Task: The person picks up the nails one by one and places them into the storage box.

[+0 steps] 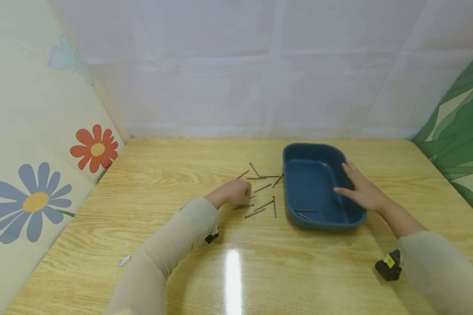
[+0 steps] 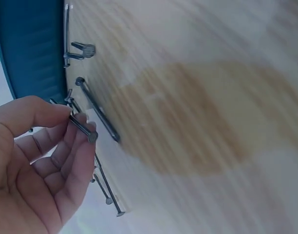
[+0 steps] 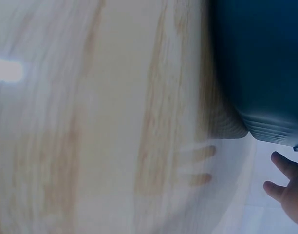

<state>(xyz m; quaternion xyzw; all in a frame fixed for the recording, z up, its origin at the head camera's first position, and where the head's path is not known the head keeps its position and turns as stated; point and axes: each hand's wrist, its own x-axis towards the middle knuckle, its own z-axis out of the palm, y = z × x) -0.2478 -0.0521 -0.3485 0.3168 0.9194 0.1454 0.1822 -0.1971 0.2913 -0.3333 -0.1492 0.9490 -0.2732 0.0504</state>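
My left hand is low over the table, left of the blue tray. Between its thumb and fingertips it pinches a nail, head outward, as the left wrist view shows. Several more nails lie scattered around that hand and up to the tray's left wall. A couple of nails lie inside the tray at its near end. Across the tray's right rim rests my right hand, its thumb over the inside. In the right wrist view, two straight fingers extend outside the rim.
The wooden table ends at a white cloth backdrop. A small white scrap lies at the table's left. Flower-printed panels flank the sides. Black wrist devices hang below both sleeves.
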